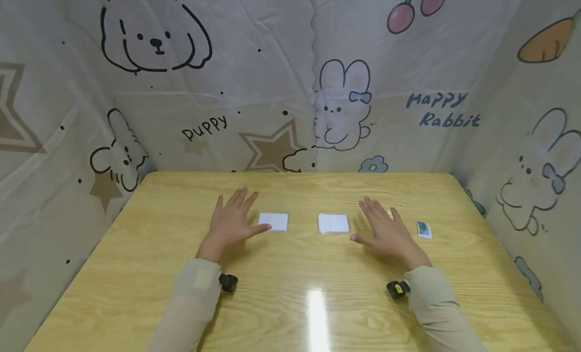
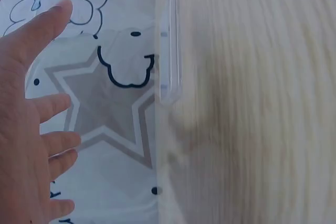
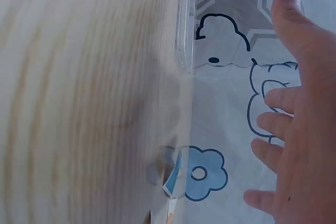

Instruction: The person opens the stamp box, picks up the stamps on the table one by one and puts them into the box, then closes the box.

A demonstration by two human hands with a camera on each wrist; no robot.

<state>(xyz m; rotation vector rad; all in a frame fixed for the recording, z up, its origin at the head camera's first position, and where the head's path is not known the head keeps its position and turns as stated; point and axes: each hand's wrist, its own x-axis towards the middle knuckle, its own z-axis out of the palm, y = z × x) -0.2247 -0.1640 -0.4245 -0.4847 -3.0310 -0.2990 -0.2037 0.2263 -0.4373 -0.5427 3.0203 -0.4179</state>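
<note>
Two flat white rectangular cases with clear plastic edges lie side by side on the wooden table. My left hand (image 1: 233, 222) is held over the table beside the left case (image 1: 275, 221), fingers spread, and its thumb overlaps the case's lower edge in the head view. Right of the other case (image 1: 333, 223), my right hand (image 1: 386, 233) is likewise spread, thumb pointing toward it. Neither hand holds anything. Both wrist views show the fingers of the left hand (image 2: 23, 129) and right hand (image 3: 310, 129) apart, with a case edge-on nearby.
A small picture card (image 1: 424, 229) with a blue-green image lies right of my right hand. Behind that hand's fingers, a small yellowish piece (image 1: 389, 214) is mostly hidden. Printed cloth (image 1: 272, 90) hangs along the table's back and sides.
</note>
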